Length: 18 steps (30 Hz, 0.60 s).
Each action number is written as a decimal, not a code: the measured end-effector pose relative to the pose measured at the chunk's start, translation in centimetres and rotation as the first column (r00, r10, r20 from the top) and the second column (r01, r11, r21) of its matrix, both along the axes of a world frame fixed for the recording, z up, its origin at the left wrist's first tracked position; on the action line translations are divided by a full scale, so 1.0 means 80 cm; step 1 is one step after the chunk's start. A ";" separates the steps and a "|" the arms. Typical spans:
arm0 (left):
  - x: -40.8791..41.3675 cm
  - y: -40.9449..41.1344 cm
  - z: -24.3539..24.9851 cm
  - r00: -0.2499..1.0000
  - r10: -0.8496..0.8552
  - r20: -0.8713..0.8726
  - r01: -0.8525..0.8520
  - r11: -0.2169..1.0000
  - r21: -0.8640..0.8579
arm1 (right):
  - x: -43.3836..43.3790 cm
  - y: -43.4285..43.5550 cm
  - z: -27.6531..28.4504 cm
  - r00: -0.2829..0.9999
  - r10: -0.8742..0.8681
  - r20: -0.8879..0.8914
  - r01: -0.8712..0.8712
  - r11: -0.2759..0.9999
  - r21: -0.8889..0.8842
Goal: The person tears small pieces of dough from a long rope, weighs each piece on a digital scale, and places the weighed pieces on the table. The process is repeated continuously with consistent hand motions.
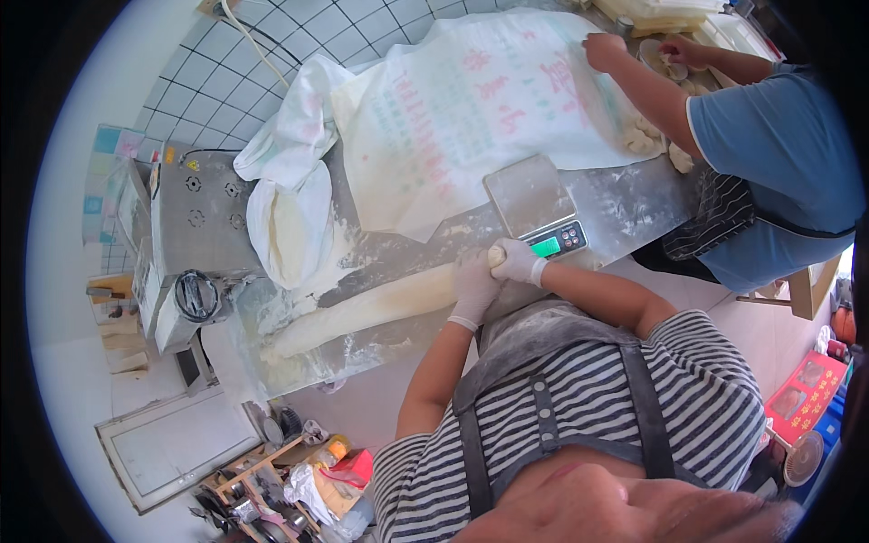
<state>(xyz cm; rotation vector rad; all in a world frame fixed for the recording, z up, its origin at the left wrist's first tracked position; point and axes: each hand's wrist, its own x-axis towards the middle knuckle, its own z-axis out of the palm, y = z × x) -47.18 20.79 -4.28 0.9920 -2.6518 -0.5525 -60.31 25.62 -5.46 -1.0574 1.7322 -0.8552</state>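
Note:
A long roll of dough (373, 309) lies along the front of the floury metal table. My left hand (473, 285), in a white glove, is closed around the roll's right end. Close beside it, my gloved right hand (519, 263) grips a small knob of dough (497, 256) at that same end. Whether the knob is still joined to the roll cannot be told. Just behind my right hand stands a digital scale (533, 197) with a bare metal plate and a lit display. A printed white woven sack (468, 115) is spread flat over the back of the table.
At the right a co-worker in a blue shirt (781, 149) handles dough over a small bowl (662, 60). Dough pieces (641, 136) lie by the sack's edge. An open flour sack (288, 231) and a metal machine (197, 210) stand left. The table's front edge borders my apron.

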 end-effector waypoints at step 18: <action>0.015 -0.004 0.044 0.991 -0.084 0.101 0.088 0.996 -0.032 | -0.180 0.005 0.059 0.965 -0.249 -0.081 0.220 0.939 -0.264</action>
